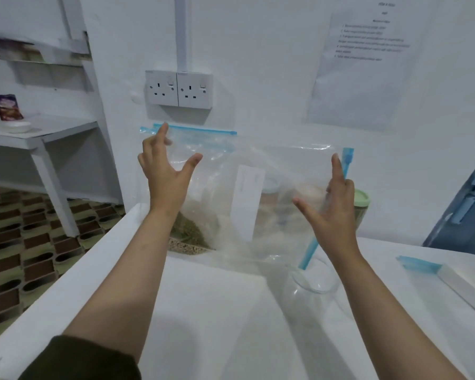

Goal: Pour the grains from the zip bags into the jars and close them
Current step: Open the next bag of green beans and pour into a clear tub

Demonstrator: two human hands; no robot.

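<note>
Hands: left hand and right hand spread wide, fingers straight, at a clear zip bag | Bag: raised near tabletop's far edge | Jar: empty glass jar below, right.

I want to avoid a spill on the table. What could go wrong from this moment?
1. The clear zip bag hangs between spread fingers of the left hand and right hand; it may slip.
2. Its blue zip strip hangs just at the open glass jar, so the light jar might tip.
</note>
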